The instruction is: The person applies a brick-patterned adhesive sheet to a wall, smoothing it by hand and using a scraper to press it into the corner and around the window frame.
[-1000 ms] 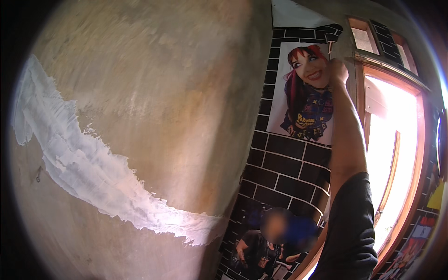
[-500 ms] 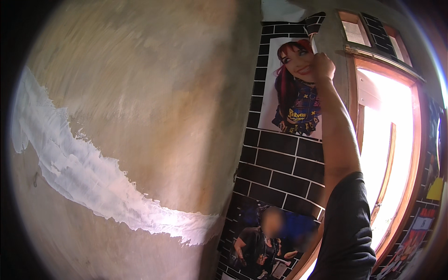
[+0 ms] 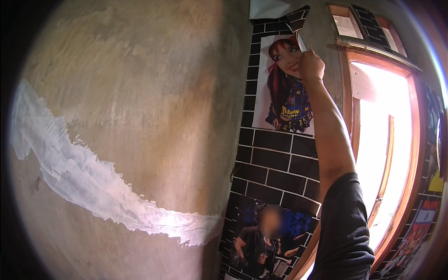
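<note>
My right hand (image 3: 311,64) is raised high, fingers closed on the loose edge of the black brick-pattern wall covering (image 3: 270,154), beside a poster (image 3: 284,91) of a smiling person with red hair. Above my fingers the covering curls away from the wall (image 3: 298,18), showing a pale backing. A lower picture (image 3: 252,238) of a person in dark clothes is on the same covering. My left hand is not in view.
A plastered wall (image 3: 130,70) with a rough white patch (image 3: 84,172) fills the left. A bright doorway with a wooden frame (image 3: 410,140) and small openings (image 3: 345,21) above stands at right. More posters (image 3: 415,233) hang at the far right edge, and a white sheet (image 3: 270,8) tops the covering.
The wall, doorway and my raised arm have shifted left and upward in the picture as the view moved. My right hand stays closed at the curled edge.
</note>
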`<state>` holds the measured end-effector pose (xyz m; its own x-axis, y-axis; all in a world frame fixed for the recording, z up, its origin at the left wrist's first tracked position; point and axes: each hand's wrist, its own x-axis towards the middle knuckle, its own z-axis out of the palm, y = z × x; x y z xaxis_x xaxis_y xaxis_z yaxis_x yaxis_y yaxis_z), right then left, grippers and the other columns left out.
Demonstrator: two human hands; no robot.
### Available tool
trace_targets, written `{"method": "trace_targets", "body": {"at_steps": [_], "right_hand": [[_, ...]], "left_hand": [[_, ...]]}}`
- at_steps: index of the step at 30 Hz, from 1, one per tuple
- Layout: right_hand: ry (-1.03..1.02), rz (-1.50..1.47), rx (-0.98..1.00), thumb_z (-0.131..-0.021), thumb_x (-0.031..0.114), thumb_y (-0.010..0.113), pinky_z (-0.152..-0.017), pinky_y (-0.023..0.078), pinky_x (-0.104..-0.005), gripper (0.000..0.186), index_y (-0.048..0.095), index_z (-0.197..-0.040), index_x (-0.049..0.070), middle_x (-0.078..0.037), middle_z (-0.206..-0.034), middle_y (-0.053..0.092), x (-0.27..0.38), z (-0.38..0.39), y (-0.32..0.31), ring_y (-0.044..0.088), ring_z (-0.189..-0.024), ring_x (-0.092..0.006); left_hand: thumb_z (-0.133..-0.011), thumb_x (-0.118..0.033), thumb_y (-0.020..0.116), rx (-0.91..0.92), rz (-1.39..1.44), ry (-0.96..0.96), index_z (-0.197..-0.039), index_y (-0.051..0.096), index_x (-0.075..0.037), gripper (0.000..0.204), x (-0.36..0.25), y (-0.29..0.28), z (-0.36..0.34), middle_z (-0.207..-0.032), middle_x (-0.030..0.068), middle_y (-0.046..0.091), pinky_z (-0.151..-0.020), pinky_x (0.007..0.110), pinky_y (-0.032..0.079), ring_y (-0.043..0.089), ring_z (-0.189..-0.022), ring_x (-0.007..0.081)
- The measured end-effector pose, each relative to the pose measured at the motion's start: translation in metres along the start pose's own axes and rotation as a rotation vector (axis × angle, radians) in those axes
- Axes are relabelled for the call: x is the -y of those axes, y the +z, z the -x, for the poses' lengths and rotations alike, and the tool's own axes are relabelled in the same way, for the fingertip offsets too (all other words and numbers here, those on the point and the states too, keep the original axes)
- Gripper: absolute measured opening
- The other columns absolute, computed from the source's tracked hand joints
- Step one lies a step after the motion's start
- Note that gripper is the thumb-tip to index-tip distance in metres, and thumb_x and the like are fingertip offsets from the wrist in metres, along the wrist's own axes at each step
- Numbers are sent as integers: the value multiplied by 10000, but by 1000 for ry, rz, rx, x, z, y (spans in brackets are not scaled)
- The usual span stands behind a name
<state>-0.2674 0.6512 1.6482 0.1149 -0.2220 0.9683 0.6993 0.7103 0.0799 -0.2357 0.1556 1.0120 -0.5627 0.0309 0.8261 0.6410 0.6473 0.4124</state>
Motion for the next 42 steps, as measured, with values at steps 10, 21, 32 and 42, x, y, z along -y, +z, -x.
{"method": "trace_targets", "body": {"at_steps": [10, 21, 32, 42], "right_hand": [[-15, 17, 2, -925, 125, 564, -820, 596, -398, 182, 730, -969, 63, -107, -1076, 684, -10, 1, 7, 707, -1013, -285], [-62, -69, -43, -915, 108, 537, -821, 575, -449, 176, 704, -964, 79, -132, -1040, 672, -9, 8, 4, 697, -970, -341], [-70, -40, -50, -857, 134, 668, -817, 593, -396, 139, 725, -976, 90, -99, -1059, 688, -2, 14, 2, 707, -1002, -289], [-102, -66, -35, -864, 126, 652, -825, 589, -394, 142, 725, -980, 88, -95, -1073, 691, 7, 19, -5, 704, -1015, -286]], "left_hand": [[-962, -108, 618, 19, 22, -39, -865, 629, -19, 132, -8, 0, 12, -741, 134, 579, -579, 426, 472, 589, -656, 321], [-943, -107, 627, 29, 13, -74, -865, 632, -35, 106, -9, 3, 26, -755, 128, 591, -585, 419, 478, 600, -660, 316], [-932, -107, 633, 49, 6, -98, -881, 638, -45, 80, -13, 13, 35, -765, 125, 594, -597, 421, 480, 600, -676, 317], [-940, -112, 637, 62, 5, -93, -890, 649, -25, 102, -16, 15, 43, -772, 132, 603, -596, 409, 481, 600, -673, 315]]}}
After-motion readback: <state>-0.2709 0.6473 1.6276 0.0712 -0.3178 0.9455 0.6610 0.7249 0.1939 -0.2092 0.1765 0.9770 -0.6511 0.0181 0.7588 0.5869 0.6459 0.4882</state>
